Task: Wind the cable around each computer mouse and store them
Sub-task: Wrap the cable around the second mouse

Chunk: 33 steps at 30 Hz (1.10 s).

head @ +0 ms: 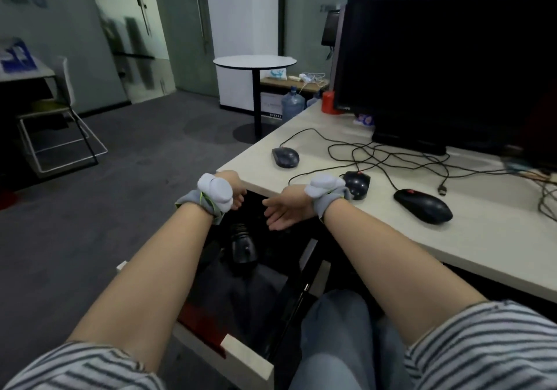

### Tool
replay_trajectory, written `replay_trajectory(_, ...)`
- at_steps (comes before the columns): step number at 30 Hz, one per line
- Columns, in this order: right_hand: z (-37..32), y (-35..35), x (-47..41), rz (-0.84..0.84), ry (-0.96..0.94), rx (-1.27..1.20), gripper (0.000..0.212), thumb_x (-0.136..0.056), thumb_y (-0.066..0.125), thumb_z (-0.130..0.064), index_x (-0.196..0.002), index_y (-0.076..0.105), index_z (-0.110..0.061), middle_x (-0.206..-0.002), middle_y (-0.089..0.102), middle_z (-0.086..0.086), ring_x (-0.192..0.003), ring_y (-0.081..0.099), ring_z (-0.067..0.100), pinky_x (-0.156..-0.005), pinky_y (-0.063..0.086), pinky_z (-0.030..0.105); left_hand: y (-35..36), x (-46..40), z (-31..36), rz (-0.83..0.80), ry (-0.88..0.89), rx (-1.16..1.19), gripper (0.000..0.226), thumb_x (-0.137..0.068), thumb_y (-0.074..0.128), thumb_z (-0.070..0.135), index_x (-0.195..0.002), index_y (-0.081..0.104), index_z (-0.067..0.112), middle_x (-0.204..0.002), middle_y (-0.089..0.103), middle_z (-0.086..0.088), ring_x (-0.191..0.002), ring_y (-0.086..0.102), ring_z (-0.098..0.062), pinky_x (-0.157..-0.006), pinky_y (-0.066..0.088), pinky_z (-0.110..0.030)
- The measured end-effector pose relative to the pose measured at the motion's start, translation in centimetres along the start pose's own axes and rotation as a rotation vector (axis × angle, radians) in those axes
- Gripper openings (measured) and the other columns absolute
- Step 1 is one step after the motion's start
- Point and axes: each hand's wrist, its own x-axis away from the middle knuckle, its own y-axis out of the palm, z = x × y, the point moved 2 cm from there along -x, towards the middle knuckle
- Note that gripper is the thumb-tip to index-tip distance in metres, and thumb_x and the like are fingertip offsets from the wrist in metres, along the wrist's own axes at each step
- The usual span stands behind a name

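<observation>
Fingers (238,199) of our left hand (233,186) were curled downward at the front edge of the worktop (376,227), mostly hidden behind a grey wrist strap (215,193), so we could not tell whether they gripped anything. Below that hand an open drawer (247,356) showed a dark interior, and in it lay a black mouse with its cable wound around it (242,246) (the coils sat at its far end). Our right hand (286,208) hung over the drawer just to the right, palm turned inward, its fingers (272,213) spread apart and empty; its wrist carried a matching grey strap (327,192).

On the worktop we had three more mice, each with its cable loose. A dark grey mouse (285,157) sat near the left edge. A rounder black mouse (357,182) lay just behind our right wrist, partly covered by the strap. A longer black mouse with a red wheel (423,205) rested further right, well clear of both hands. Their black cables (401,160) ran in a tangle across the worktop toward the base of a dark monitor (446,67), and one USB plug (442,190) lay free between the tangle and the longer mouse.
</observation>
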Motion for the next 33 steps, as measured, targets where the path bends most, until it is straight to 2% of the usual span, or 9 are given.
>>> replay_trajectory(4,-1.2,-5.2,5.4,0.005,-0.064,-0.076,0.044,-0.098,0.041,-0.028,-0.122,0.049,0.007,-0.105,0.062,0.017,-0.085,0.062,0.023,-0.058,0.056,0.019,1.1,1.6,7.5,-0.03,0.145,0.106,0.027,-0.097,0.042,0.009,-0.071,0.047,0.006,-0.07,0.049,-0.007,-0.059,0.047,-0.015,-0.049,0.047,-0.02)
replay_trajectory(7,-1.7,-9.9,9.6,0.164,-0.117,-0.077,0.028,-0.098,0.044,-0.024,-0.094,0.058,0.0,-0.086,0.062,0.012,-0.076,0.061,0.018,-0.054,0.055,0.016,3.4,2.2,11.8,-0.069,0.268,0.166,0.018,-0.096,0.044,0.009,-0.079,0.051,0.006,-0.072,0.052,-0.008,-0.06,0.05,-0.016,-0.053,0.048,-0.02)
replay_trajectory(13,2.3,-19.4,14.9,0.606,-0.139,-0.075,0.018,-0.093,0.052,-0.014,-0.099,0.061,0.001,-0.077,0.062,0.01,-0.065,0.06,0.016,-0.055,0.055,0.02,10.6,0.8,16.6,-0.113,0.337,-0.02,0.017,-0.095,0.044,0.007,-0.079,0.051,0.005,-0.074,0.05,-0.009,-0.062,0.047,-0.02,-0.062,0.045,-0.027)
replay_trajectory(16,4.2,-20.3,12.8,0.611,-0.078,-0.122,0.017,-0.095,0.049,-0.013,-0.098,0.058,0.001,-0.075,0.06,0.012,-0.063,0.06,0.017,-0.061,0.057,0.023,13.2,-0.4,16.6,-0.051,0.367,-0.265,0.017,-0.093,0.048,0.016,-0.082,0.052,0.004,-0.084,0.054,-0.011,-0.08,0.05,-0.024,-0.079,0.048,-0.035)
replay_trajectory(19,5.6,-19.8,9.6,0.614,0.011,-0.104,0.021,-0.096,0.045,-0.019,-0.091,0.053,-0.001,-0.074,0.058,0.013,-0.062,0.059,0.021,-0.074,0.053,0.031,14.6,-1.4,16.3,0.019,0.372,-0.381,0.035,-0.093,0.05,0.03,-0.069,0.05,0.005,-0.072,0.051,-0.01,-0.081,0.048,-0.023,-0.068,0.036,-0.027)
replay_trajectory(24,6.2,-18.2,6.5,0.561,-0.002,-0.136,0.025,-0.096,0.039,-0.015,-0.072,0.045,-0.013,-0.062,0.043,0.009,-0.052,0.041,0.019,-0.06,0.042,0.03,15.6,-2.3,16.3,0.074,0.332,-0.431,0.048,-0.092,0.051,0.04,-0.058,0.038,0.009,-0.081,0.053,-0.014,-0.082,0.047,-0.022,-0.069,0.032,-0.026)
replay_trajectory(26,5.9,-18.3,6.1,0.602,-0.048,-0.195,0.027,-0.096,0.041,-0.016,-0.07,0.046,-0.01,-0.066,0.044,0.007,-0.057,0.042,0.018,-0.064,0.043,0.027,15.3,-2.7,16.3,0.061,0.343,-0.322,0.041,-0.09,0.055,0.036,-0.065,0.049,0.005,-0.091,0.058,-0.017,-0.081,0.048,-0.022,-0.068,0.033,-0.026)
replay_trajectory(28,5.5,-18.6,6.2,0.599,-0.142,-0.392,0.018,-0.095,0.046,-0.018,-0.082,0.052,-0.007,-0.072,0.047,0.007,-0.062,0.046,0.016,-0.059,0.046,0.023,14.9,-3.0,16.3,0.054,0.396,-0.095,0.03,-0.086,0.062,0.03,-0.091,0.062,0.001,-0.097,0.063,-0.016,-0.084,0.055,-0.024,-0.07,0.037,-0.027)
replay_trajectory(33,3.9,-20.0,8.5,0.554,-0.433,-0.596,0.034,-0.091,0.056,-0.014,-0.123,0.053,-0.002,-0.096,0.063,0.007,-0.096,0.058,0.02,-0.084,0.049,0.027,14.1,-1.8,18.3,-0.042,0.553,0.431,0.041,-0.086,0.064,0.014,-0.122,0.051,-0.001,-0.121,0.06,-0.022,-0.109,0.059,-0.031,-0.094,0.046,-0.04)
